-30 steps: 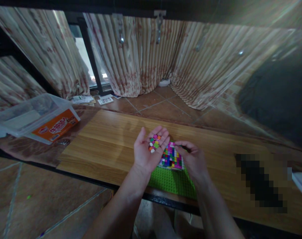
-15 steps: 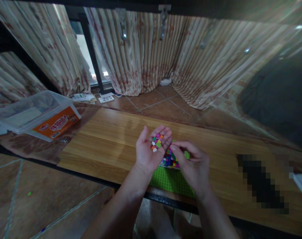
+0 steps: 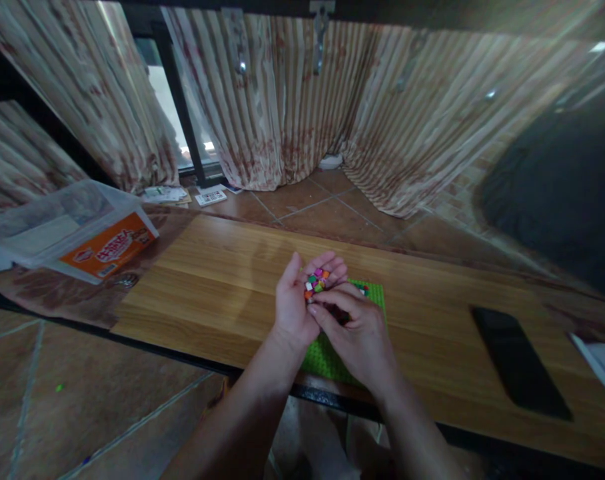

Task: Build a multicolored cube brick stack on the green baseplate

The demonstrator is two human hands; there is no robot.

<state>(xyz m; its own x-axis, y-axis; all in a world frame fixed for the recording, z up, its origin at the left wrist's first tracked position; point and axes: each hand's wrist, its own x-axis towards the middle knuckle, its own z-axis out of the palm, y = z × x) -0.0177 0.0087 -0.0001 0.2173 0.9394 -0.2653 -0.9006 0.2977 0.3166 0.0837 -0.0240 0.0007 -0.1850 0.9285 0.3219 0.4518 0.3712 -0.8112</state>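
Small toy bricks (image 3: 318, 273) in orange, magenta, green, lime and white lie loosely heaped on the upturned left hand (image 3: 293, 310), right hand (image 3: 358, 328) fingertips beside them. The green studded baseplate (image 3: 325, 361) lies flat on the tabletop (image 3: 222, 280), partly hidden.

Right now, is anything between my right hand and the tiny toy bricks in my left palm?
Nothing visible: your right hand has its fingertips at the near edge of the tiny toy bricks on your open left hand.

Striped curtains (image 3: 302, 107) flank bright window (image 3: 163, 97); brown tiled floor (image 3: 312, 200); wood-grain tabletop (image 3: 207, 280); dim light.
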